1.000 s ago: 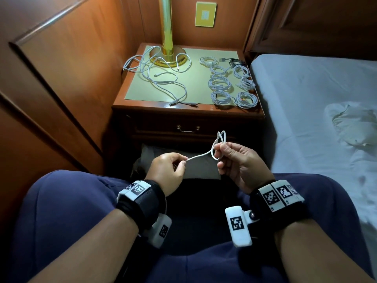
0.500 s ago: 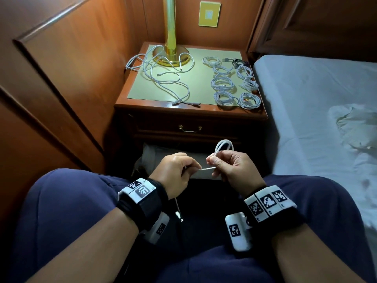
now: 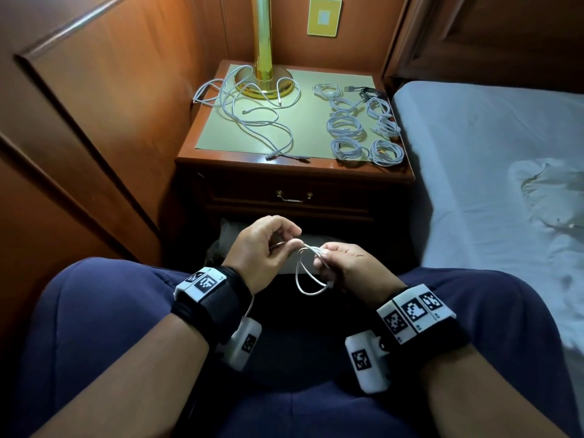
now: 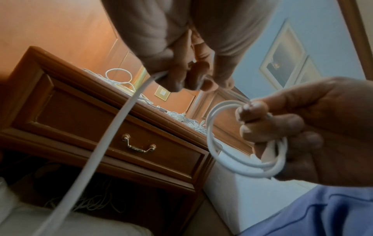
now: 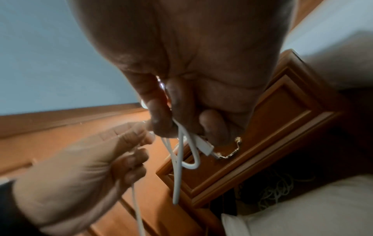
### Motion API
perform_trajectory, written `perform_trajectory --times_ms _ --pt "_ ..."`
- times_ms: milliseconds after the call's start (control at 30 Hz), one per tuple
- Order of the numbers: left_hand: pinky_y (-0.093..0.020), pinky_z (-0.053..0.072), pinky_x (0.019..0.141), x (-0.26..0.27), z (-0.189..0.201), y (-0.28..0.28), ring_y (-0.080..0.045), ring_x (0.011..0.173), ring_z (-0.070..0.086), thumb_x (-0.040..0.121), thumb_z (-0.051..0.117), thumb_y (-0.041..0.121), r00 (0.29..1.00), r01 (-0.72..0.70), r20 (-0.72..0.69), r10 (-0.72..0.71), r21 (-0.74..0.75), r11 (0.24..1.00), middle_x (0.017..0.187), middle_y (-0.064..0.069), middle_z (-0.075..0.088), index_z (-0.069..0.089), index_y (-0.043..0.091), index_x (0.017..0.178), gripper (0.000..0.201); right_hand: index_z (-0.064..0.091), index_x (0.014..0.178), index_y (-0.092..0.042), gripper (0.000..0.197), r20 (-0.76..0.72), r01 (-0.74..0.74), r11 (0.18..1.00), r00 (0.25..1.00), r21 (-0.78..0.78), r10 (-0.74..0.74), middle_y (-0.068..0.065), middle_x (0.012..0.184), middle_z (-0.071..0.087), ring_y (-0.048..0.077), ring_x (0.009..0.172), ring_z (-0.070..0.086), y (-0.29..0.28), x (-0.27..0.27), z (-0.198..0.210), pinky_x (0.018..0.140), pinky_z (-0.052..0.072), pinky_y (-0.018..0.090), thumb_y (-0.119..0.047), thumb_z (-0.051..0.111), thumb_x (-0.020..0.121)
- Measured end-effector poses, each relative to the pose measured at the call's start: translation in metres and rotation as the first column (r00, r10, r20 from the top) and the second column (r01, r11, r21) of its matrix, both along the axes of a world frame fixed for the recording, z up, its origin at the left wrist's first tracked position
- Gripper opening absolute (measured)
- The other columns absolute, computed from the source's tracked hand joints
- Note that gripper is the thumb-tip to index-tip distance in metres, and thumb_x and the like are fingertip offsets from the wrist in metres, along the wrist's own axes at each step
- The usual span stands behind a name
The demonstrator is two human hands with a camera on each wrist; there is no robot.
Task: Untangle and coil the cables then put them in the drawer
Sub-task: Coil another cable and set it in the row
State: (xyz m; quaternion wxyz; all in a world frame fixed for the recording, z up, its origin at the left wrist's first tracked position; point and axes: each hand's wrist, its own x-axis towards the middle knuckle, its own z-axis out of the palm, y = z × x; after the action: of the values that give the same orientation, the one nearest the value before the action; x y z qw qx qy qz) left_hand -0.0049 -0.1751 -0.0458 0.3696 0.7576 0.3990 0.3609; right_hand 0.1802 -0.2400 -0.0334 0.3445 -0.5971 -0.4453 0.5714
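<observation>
Over my lap I hold a thin white cable between both hands. My right hand pinches a small coil of it, with a plug end poking out by the fingers. My left hand grips the free run, which trails down past the wrist. Ahead is the closed drawer with its brass handle. On the nightstand top lie a loose tangle of white cables at the left and several coiled cables at the right.
A brass lamp base stands at the back of the nightstand. A bed with a pale sheet is at the right, wood panelling at the left. Under the drawer an open shelf holds a pillow and more loose cable.
My hands have drawn close together. The loop that stood above my right fingers now hangs below them as a larger coil. The head view has tilted slightly.
</observation>
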Motion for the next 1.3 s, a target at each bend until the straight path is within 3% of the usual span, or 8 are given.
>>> perform_trajectory --times_ms 167,367,500,633,800,933,1167,1300 --pt "-0.010 0.046 0.078 0.000 0.004 0.001 0.004 0.085 0.066 0.101 0.056 0.019 0.995 0.092 -0.018 -0.096 -0.170 0.981 0.094 0.008 0.075 0.075 0.017 0.104 0.020 0.048 0.072 -0.016 0.031 -0.252 0.038 0.998 0.966 -0.043 -0.048 -0.003 0.056 0.031 0.009 0.043 0.031 -0.004 0.004 0.009 0.042 0.027 0.022 -0.027 0.047 0.101" --pt "-0.027 0.049 0.068 0.006 0.012 -0.004 -0.012 0.070 0.062 0.104 0.047 0.017 0.965 0.224 0.233 -0.122 -0.488 0.844 0.076 -0.001 0.069 0.068 0.009 0.096 0.023 0.045 0.065 -0.020 0.041 -0.298 0.167 0.986 0.941 -0.003 -0.161 -0.006 0.054 0.033 0.008 0.043 0.030 -0.003 0.000 0.010 0.045 0.024 0.026 -0.028 0.041 0.105" --pt "-0.023 0.042 0.063 0.009 0.012 -0.003 -0.010 0.071 0.056 0.104 0.049 0.026 0.947 0.302 0.273 -0.168 -0.585 0.753 0.077 0.002 0.064 0.070 0.018 0.094 0.024 0.042 0.068 -0.018 0.039 -0.335 0.324 0.946 0.890 -0.013 -0.309 -0.006 0.055 0.037 0.008 0.041 0.036 0.000 -0.002 0.008 0.042 0.028 0.022 -0.028 0.043 0.105" --pt "-0.017 0.038 0.054 0.017 0.005 -0.008 -0.005 0.059 0.047 0.107 0.040 0.016 0.949 0.316 0.184 -0.257 -0.510 0.800 0.073 0.005 0.057 0.058 0.017 0.094 0.022 0.042 0.068 -0.019 0.039 -0.363 0.400 0.913 0.841 -0.080 -0.401 -0.006 0.052 0.036 0.008 0.042 0.035 0.001 -0.002 0.010 0.048 0.026 0.027 -0.032 0.043 0.105" --pt "-0.040 0.048 0.074 0.021 -0.005 -0.002 -0.008 0.069 0.050 0.099 0.043 0.033 0.987 0.147 0.105 -0.120 -0.315 0.938 0.071 0.008 0.052 0.052 0.018 0.075 0.030 0.045 0.070 -0.019 0.042 -0.414 0.298 0.936 0.840 -0.187 -0.350 -0.004 0.054 0.035 0.011 0.042 0.029 0.001 -0.007 0.009 0.047 0.026 0.028 -0.040 0.037 0.105" --pt "-0.044 0.048 0.071 0.014 -0.005 0.000 -0.010 0.065 0.050 0.097 0.040 0.042 0.989 0.104 -0.080 -0.121 -0.188 0.977 0.067 0.006 0.051 0.052 0.015 0.074 0.037 0.052 0.076 -0.017 0.040 -0.348 0.205 0.967 0.904 -0.154 -0.247 -0.003 0.054 0.039 0.010 0.042 0.028 -0.001 -0.007 0.007 0.046 0.024 0.027 -0.038 0.036 0.106" --pt "-0.028 0.045 0.064 0.015 -0.009 -0.004 -0.007 0.067 0.054 0.102 0.041 0.036 0.991 0.133 0.052 -0.124 -0.242 0.961 0.077 0.012 0.064 0.062 0.024 0.100 0.024 0.048 0.073 -0.019 0.039 -0.460 0.351 0.928 0.808 -0.126 -0.368 -0.005 0.059 0.032 0.007 0.044 0.027 0.005 0.000 0.009 0.051 0.025 0.027 -0.034 0.035 0.107" --pt "-0.033 0.045 0.061 0.017 -0.005 -0.009 -0.008 0.060 0.049 0.106 0.039 0.033 0.996 0.084 0.019 -0.083 -0.113 0.990 0.067 0.008 0.052 0.055 0.023 0.087 0.027 0.046 0.071 -0.021 0.040 -0.554 0.301 0.936 0.755 -0.185 -0.352 -0.004 0.061 0.030 0.007 0.041 0.025 0.003 0.005 0.014 0.051 0.025 0.027 -0.038 0.034 0.105"
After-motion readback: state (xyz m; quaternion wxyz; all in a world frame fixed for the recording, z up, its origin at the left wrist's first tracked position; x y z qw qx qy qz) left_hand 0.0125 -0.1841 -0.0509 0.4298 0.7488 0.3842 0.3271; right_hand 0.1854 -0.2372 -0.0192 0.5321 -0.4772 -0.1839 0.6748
